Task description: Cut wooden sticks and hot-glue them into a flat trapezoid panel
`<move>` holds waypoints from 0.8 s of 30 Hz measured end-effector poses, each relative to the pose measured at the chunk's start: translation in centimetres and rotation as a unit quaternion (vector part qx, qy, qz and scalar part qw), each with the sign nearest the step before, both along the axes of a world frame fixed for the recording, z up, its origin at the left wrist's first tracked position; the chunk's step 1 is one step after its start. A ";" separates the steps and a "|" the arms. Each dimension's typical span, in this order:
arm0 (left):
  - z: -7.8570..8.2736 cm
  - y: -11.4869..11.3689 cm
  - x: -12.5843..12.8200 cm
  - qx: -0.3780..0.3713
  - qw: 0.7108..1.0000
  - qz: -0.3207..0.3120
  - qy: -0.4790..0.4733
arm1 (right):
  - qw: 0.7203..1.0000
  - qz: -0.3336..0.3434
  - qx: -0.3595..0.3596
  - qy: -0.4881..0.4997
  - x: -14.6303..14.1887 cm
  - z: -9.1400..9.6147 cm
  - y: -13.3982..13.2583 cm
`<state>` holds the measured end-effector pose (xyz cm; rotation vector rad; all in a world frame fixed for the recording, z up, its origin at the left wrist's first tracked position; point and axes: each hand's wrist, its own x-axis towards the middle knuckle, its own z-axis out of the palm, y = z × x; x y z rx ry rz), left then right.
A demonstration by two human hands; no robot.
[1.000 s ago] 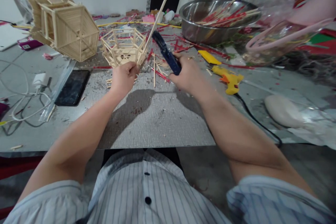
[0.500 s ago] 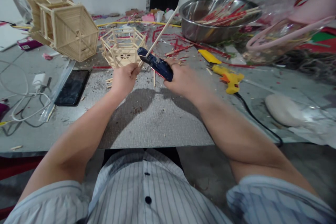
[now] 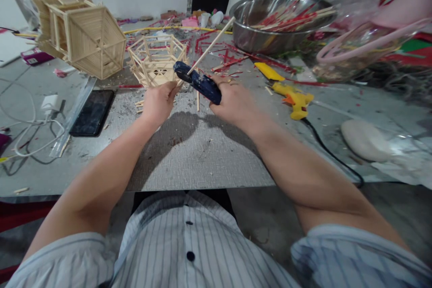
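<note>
A thin pale wooden stick [image 3: 212, 46] slants up to the right, its lower part passing behind the head of a dark blue hand cutter [image 3: 199, 83]. My right hand [image 3: 232, 101] is wrapped round the cutter, whose jaws look closed at the stick. Close by on the left, my left hand [image 3: 160, 101] pinches the stick's lower end, mostly hidden by the fingers. Just behind that hand stands an open six-sided frame [image 3: 157, 56] of small sticks. Short cut stick pieces [image 3: 198, 101] lie on the table below the cutter.
A larger stick-built model [image 3: 96, 42] lies tipped at the back left, near a black phone [image 3: 92, 112] and a white charger [image 3: 50, 103]. To the right are a yellow glue gun [image 3: 299, 101], a steel basin [image 3: 263, 40] holding sticks, and a pale stone-like lump [image 3: 364, 139]. Red strips litter the back.
The cutter's jaws have come together at the stick, and its head has shifted slightly left. The stick's upper end has dipped a little to the right. My left hand has barely moved.
</note>
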<state>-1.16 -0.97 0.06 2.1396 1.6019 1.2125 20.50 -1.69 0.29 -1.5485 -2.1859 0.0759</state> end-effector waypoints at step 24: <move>1.1 -0.1 0.2 -0.227 0.969 -0.086 -0.049 | 0.939 0.069 -0.327 0.088 1.8 2.4 0.3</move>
